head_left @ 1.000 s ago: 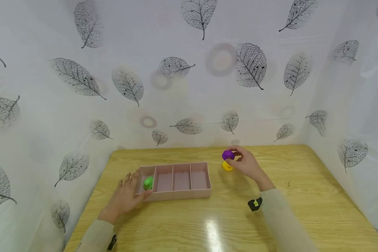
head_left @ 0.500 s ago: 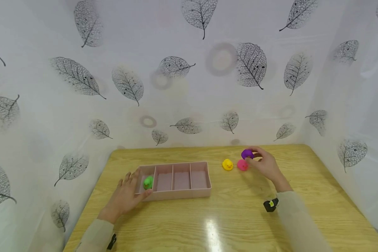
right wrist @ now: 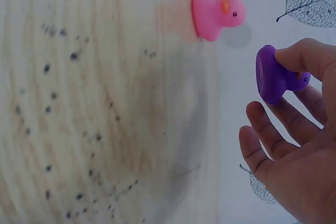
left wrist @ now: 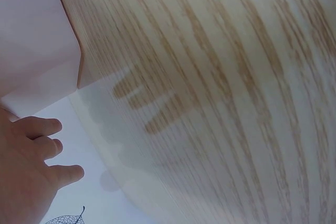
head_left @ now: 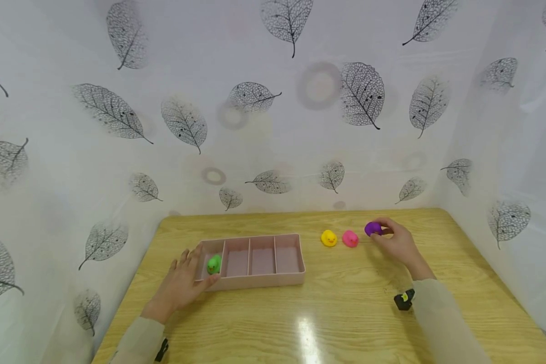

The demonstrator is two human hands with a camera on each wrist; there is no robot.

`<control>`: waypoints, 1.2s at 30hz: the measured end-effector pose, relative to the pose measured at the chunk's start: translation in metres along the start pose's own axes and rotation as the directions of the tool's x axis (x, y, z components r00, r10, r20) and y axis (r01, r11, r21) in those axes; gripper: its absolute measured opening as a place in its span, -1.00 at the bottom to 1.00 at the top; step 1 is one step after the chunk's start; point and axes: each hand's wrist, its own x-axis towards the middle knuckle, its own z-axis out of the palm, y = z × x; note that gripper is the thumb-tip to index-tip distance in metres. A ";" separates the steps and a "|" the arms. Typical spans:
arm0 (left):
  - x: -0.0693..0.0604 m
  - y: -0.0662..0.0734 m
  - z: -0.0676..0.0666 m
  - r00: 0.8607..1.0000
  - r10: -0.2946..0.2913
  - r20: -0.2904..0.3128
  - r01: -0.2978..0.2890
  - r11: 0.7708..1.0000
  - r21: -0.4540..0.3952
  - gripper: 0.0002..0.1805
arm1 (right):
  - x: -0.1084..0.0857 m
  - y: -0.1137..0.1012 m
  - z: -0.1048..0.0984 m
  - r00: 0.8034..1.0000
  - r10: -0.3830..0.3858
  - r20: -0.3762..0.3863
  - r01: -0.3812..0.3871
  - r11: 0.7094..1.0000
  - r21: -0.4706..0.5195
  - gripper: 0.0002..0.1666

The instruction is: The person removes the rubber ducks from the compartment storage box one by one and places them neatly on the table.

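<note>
Pink four-compartment tray (head_left: 259,281) on the table (head_left: 236,323), left hand (head_left: 182,280) relaxed across its left end, right hand (head_left: 398,245) pinching a purple duck (head_left: 371,229) near a pink duck (head_left: 350,238), yellow duck (head_left: 328,238) farther left, green duck (head_left: 214,264) in the leftmost compartment (head_left: 215,246).

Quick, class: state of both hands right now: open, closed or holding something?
Left hand: open, at the pink box's left end.
Right hand: holding the purple duck.

Beige sleeves (head_left: 442,319), black wrist cameras (head_left: 403,301)
</note>
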 end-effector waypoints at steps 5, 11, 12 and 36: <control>0.000 -0.001 0.001 1.000 0.003 -0.007 -0.003 1.000 -0.005 0.10 | -0.001 0.011 -0.001 0.999 0.034 0.021 -0.033 0.999 -0.014 -0.43; 0.000 0.000 0.001 1.000 0.006 -0.008 -0.006 1.000 -0.004 0.09 | 0.000 0.018 0.000 0.998 0.049 0.046 -0.048 0.998 -0.038 -0.44; 0.000 0.000 0.001 1.000 0.005 -0.006 -0.005 1.000 -0.003 0.09 | -0.001 0.018 0.000 0.997 0.051 0.051 -0.049 0.998 -0.044 -0.45; -0.001 0.003 -0.004 1.000 0.007 -0.009 -0.007 1.000 -0.023 0.09 | -0.005 0.029 0.006 0.997 0.041 0.060 -0.036 0.995 -0.091 -0.46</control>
